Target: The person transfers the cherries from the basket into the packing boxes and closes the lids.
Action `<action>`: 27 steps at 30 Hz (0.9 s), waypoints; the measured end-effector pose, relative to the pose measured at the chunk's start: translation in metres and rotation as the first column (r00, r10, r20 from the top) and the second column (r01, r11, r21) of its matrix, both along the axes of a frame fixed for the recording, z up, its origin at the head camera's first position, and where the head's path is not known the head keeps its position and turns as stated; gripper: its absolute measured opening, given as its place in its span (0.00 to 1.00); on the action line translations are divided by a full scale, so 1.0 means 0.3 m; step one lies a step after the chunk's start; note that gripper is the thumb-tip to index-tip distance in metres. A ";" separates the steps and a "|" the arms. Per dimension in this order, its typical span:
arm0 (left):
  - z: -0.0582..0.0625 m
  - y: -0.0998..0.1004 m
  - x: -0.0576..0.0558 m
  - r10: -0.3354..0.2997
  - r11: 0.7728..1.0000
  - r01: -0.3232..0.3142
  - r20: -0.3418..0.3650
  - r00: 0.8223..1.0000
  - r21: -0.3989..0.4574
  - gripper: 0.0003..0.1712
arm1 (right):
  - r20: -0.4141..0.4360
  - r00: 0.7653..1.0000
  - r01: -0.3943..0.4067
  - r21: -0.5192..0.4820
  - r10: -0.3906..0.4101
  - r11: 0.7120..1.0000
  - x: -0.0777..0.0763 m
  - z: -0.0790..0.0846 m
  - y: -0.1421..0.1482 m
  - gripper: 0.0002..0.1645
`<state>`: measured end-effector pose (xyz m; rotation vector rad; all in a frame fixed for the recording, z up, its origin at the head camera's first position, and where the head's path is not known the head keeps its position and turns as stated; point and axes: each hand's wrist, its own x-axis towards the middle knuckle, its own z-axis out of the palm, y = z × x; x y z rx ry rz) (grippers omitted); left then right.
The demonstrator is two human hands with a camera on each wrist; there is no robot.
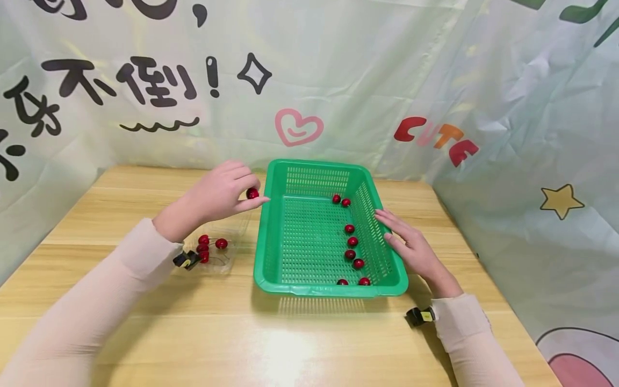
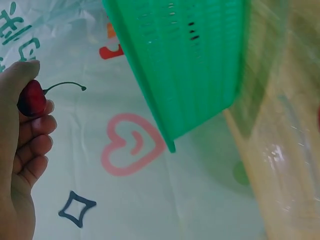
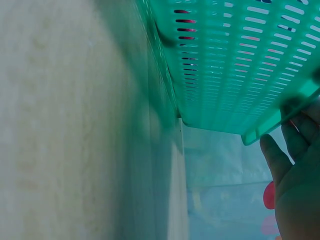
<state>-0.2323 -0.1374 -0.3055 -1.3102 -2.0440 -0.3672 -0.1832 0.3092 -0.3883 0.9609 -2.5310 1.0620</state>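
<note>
In the head view my left hand (image 1: 220, 193) is raised by the left rim of a green plastic basket (image 1: 331, 291). It pinches a dark red cherry (image 1: 252, 193) between thumb and fingers. The left wrist view shows this cherry (image 2: 32, 98) with its thin stem sticking out. My right hand (image 1: 411, 244) rests its fairly straight fingers on the basket's right rim, thumb close by. Inside the basket several cherries (image 1: 352, 242) lie along the right side. Below my left wrist, a clear plastic tray (image 1: 224, 264) holds several more stemmed cherries (image 1: 221, 243).
The wooden table (image 1: 309, 344) bears the basket and the tray. A printed cloth (image 1: 348, 64) hangs close behind the table and along its sides. Each wrist wears a small black camera, seen at the left cuff (image 1: 164, 242) and the right cuff (image 1: 461, 320).
</note>
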 end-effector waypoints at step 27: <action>-0.163 -0.174 0.082 0.019 0.996 -0.014 0.059 0.998 -0.083 0.08 | 0.020 1.000 0.010 -0.007 -0.009 1.000 -0.001 -0.005 0.003 0.29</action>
